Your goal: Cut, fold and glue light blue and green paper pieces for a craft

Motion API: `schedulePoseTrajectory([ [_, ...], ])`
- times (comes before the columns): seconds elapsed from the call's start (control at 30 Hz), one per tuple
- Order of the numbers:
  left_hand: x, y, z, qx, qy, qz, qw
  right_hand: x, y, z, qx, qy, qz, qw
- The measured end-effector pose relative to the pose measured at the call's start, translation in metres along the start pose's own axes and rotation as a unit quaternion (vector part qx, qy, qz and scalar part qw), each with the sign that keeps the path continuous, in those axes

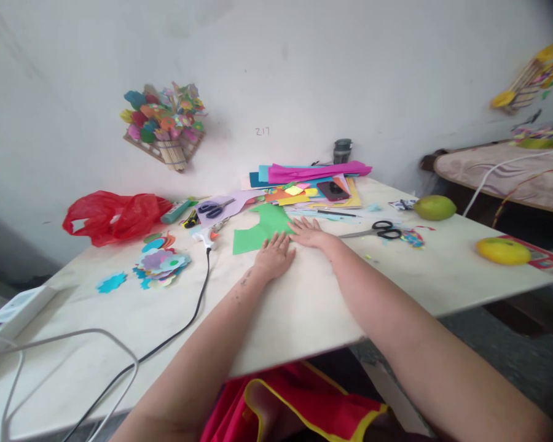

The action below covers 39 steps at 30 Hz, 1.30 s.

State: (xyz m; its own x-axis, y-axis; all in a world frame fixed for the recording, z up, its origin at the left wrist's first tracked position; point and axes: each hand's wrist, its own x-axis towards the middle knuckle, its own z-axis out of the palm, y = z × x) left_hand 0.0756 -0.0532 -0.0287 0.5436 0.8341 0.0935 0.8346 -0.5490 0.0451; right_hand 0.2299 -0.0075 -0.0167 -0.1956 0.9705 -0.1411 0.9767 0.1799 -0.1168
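Note:
A green sheet of paper [253, 238] with an irregular cut outline lies flat on the white table [304, 307]. My left hand [275, 255] rests palm down over its lower right edge, fingers stretched out. Beside it, my right hand [306, 232] lies flat with fingers spread, its fingertips at the paper's right edge. Neither hand grips anything. Left of the paper is a white glue gun [205, 237] with a black cord. To the right of my right hand lie large scissors [375, 231] with black handles.
Paper flower cutouts [161, 261] are piled at left, near a red plastic bag [115, 215]. Smaller scissors [214, 209] rest on purple paper. Coloured sheets [313, 173] and a phone [333, 190] lie at the back. Two mangoes [435, 207] sit at right. A power strip [21, 313] stands at left.

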Motion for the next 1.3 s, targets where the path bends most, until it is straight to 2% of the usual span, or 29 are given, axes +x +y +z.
schedulePoseTrajectory([
  [0.17, 0.001, -0.005, 0.002, -0.011, -0.005, 0.007, 1.0, 0.001, 0.0, 0.002, 0.002, 0.004, -0.003, 1.0],
  [0.33, 0.0, -0.001, 0.002, -0.001, 0.008, -0.001, 1.0, 0.002, 0.001, 0.003, -0.004, 0.006, -0.001, 1.0],
  [0.4, -0.002, -0.002, 0.001, 0.007, 0.022, -0.039, 0.999, 0.003, 0.001, 0.005, 0.0, 0.005, -0.001, 1.0],
  [0.47, -0.005, -0.007, -0.002, 0.01, 0.025, -0.107, 0.994, 0.005, 0.001, 0.007, 0.007, 0.006, 0.001, 1.0],
  [0.53, -0.009, -0.015, -0.006, -0.006, -0.006, -0.154, 0.988, 0.007, 0.001, 0.008, 0.014, 0.011, 0.007, 1.0],
  [0.57, -0.01, -0.02, -0.008, -0.015, -0.02, -0.155, 0.988, 0.007, 0.0, 0.007, 0.017, 0.018, 0.009, 1.0],
  [0.63, -0.012, -0.028, -0.011, -0.025, -0.033, -0.144, 0.989, 0.005, -0.002, 0.003, 0.027, 0.063, -0.001, 0.998],
  [0.73, -0.014, -0.036, -0.012, -0.033, -0.035, -0.119, 0.992, -0.001, -0.004, -0.007, 0.047, 0.194, -0.046, 0.979],
  [0.8, -0.014, -0.039, -0.011, -0.04, -0.028, -0.107, 0.993, -0.007, -0.005, -0.014, 0.06, 0.24, -0.071, 0.966],
  [0.9, -0.013, -0.044, -0.01, -0.073, 0.01, -0.103, 0.992, -0.014, -0.008, -0.019, 0.053, 0.229, -0.135, 0.963],
  [1.0, -0.011, -0.054, -0.009, -0.152, 0.065, -0.124, 0.978, -0.018, -0.014, -0.019, 0.022, 0.209, -0.189, 0.959],
  [1.1, -0.008, -0.066, -0.009, -0.228, 0.111, -0.159, 0.954, -0.021, -0.022, -0.018, -0.015, 0.192, -0.196, 0.962],
  [1.17, -0.008, -0.072, -0.01, -0.259, 0.143, -0.153, 0.943, -0.024, -0.026, -0.019, -0.038, 0.176, -0.193, 0.964],
  [1.3, -0.013, -0.076, -0.015, -0.239, 0.164, -0.128, 0.948, -0.028, -0.032, -0.021, -0.075, 0.158, -0.188, 0.967],
])
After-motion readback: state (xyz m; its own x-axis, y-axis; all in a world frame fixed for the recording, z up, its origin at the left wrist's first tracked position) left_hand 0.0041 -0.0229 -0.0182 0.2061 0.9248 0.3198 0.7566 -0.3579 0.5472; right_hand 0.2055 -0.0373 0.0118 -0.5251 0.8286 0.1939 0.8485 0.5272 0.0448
